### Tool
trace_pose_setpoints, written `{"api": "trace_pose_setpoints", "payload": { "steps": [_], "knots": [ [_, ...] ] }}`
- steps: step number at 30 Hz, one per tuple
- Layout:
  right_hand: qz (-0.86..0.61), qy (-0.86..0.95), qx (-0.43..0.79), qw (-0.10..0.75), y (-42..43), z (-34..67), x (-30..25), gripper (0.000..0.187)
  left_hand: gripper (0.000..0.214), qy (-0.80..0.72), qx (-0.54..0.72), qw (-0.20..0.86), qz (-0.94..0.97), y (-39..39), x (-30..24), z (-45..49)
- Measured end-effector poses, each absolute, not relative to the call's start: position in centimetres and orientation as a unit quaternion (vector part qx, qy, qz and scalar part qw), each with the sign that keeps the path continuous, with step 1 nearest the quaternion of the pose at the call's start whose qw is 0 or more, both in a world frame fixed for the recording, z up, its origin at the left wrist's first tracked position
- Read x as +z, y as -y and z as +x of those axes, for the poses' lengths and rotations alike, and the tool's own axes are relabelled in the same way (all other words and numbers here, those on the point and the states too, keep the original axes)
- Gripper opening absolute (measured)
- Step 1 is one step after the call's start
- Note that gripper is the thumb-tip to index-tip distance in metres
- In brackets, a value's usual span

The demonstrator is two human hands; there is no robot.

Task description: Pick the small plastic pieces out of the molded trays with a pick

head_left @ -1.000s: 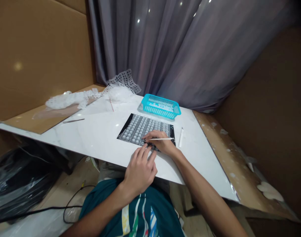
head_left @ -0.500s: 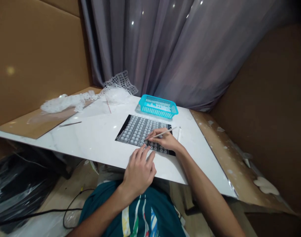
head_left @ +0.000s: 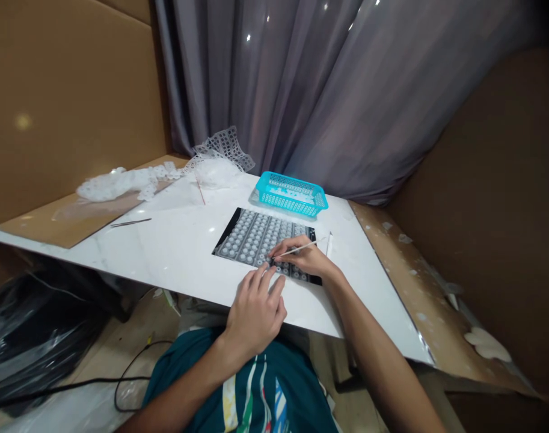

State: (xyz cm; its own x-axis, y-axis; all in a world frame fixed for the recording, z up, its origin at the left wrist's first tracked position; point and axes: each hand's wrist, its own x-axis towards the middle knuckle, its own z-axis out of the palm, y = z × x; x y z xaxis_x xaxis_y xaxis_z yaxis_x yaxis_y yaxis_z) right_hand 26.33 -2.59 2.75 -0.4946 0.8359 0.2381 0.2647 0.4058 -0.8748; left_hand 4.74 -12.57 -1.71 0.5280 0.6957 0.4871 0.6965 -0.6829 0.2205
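Observation:
A black sheet (head_left: pixel 251 236) covered in rows of small pale round dots lies on the white table (head_left: pixel 179 252). My right hand (head_left: pixel 303 258) rests on its near right part, pinching a thin pale stick (head_left: pixel 296 248) whose tip touches a dot. My left hand (head_left: pixel 255 310) lies flat at the table's near edge, fingers stretched toward the sheet's near edge, holding nothing that I can see.
A turquoise plastic basket (head_left: pixel 292 193) stands just behind the sheet. A white pen-like thing (head_left: pixel 330 243) lies right of it. Perforated white waste sheets (head_left: pixel 134 177) pile at the back left on cardboard, near a thin dark tool (head_left: pixel 130 222). A grey curtain hangs behind; black bags and a cable lie below.
My right hand has shifted slightly on the sheet and the stick has swung from lying level to pointing up-right. My left hand has barely moved.

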Motion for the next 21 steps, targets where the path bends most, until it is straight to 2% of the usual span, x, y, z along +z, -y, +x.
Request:
{"api": "trace_pose_setpoints", "payload": {
  "steps": [11,21],
  "knots": [
    [-0.369,0.816,0.307,0.322,2.6,25.5,2.5,0.018,0.045,0.398,-0.28,0.015,-0.874,12.5,-1.9,4.7],
    [-0.373,0.726,0.389,0.427,2.0,25.4,1.5,0.023,0.048,0.399,-0.281,0.019,-0.873,12.5,-1.9,4.8]
  ]
}}
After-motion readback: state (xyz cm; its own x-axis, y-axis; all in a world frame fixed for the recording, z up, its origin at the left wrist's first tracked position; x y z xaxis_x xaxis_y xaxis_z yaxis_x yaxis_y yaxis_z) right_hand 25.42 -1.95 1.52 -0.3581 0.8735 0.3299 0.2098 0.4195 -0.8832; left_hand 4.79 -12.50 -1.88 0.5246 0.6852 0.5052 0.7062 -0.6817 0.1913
